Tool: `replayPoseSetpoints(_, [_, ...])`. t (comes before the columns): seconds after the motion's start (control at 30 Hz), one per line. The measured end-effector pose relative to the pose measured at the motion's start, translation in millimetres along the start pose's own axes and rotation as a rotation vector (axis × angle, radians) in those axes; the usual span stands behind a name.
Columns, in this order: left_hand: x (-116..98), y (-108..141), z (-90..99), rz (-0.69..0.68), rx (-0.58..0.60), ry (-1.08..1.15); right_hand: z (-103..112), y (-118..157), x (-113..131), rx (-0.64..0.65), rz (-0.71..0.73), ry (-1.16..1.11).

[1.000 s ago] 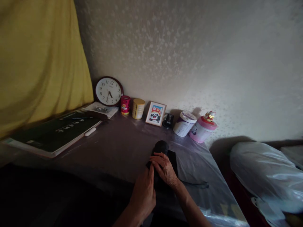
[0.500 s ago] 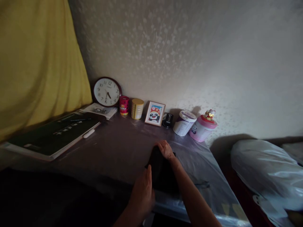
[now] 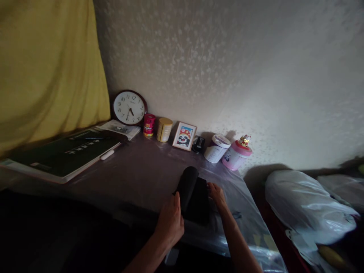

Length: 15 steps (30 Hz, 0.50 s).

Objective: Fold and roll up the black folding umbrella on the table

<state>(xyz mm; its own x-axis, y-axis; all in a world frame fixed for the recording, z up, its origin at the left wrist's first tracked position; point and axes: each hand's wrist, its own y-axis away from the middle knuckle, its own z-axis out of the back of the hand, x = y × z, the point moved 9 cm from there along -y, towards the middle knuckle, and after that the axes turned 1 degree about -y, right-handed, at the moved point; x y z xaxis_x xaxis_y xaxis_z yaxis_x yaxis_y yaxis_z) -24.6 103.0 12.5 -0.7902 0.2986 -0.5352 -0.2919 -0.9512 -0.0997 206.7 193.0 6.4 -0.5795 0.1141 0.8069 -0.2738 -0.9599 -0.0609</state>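
Observation:
A black, floppy folded sheet (image 3: 199,203) lies near the front edge of the table; whether it is cloth or a soft case I cannot tell. Its left part rises in a rounded curl over the flat right part. My left hand (image 3: 172,223) is closed on the left edge of the sheet, thumb up along the curl, its other fingers partly hidden. With bent fingers, my right hand (image 3: 217,195) pinches the sheet's upper right edge. A small dark item (image 3: 236,215), too dim to name, lies to the right of my right forearm.
Along the wall stand a clock (image 3: 130,107), a red can (image 3: 149,125), a yellow-lidded can (image 3: 164,130), a panda picture frame (image 3: 184,136), a black object (image 3: 198,145) and two tubs (image 3: 217,149). A large green book (image 3: 65,153) lies left. White plastic bags (image 3: 301,204) are at right.
My right hand has moved from the sheet's top down to its right edge. The left part of the sheet now stands curled up. The view has shifted slightly.

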Motion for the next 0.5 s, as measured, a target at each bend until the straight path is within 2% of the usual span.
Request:
replayPoseSetpoints(0.1, [0,1,1.5,-0.004,-0.010,-0.008,-7,13,2,0.033,-0.054,-0.013])
replayPoseSetpoints(0.33, [3,0,0.3,0.031,-0.004,0.017,-8,20,33,-0.047,0.042,0.215])
replayPoseSetpoints(0.5, [1,3,7.7,0.005,-0.088,0.044,-10,22,44,-0.051,0.069,0.267])
